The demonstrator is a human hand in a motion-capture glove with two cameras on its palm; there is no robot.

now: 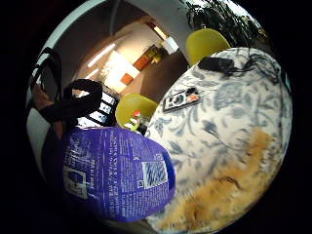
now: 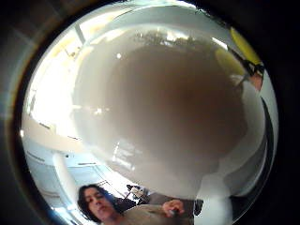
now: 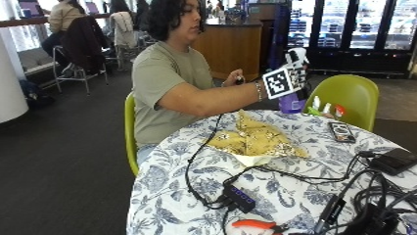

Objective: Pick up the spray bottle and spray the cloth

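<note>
Half-hidden purple spray bottle [image 3: 290,104] in gloved right hand's [image 3: 291,73] curled fingers, above yellow cloth [image 3: 253,138].

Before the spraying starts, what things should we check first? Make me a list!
1. Bottle picked up: ok. The right hand holds the purple spray bottle up off the table.
2. Cloth ready: ok. The yellow cloth lies crumpled on the table, below and beside the bottle.
3. Nozzle pointing at the cloth: cannot tell. The hand hides the nozzle.
4. Finger on the trigger: cannot tell.
5. Things that could get wet: not ok. A phone and cables lie near the cloth.
</note>
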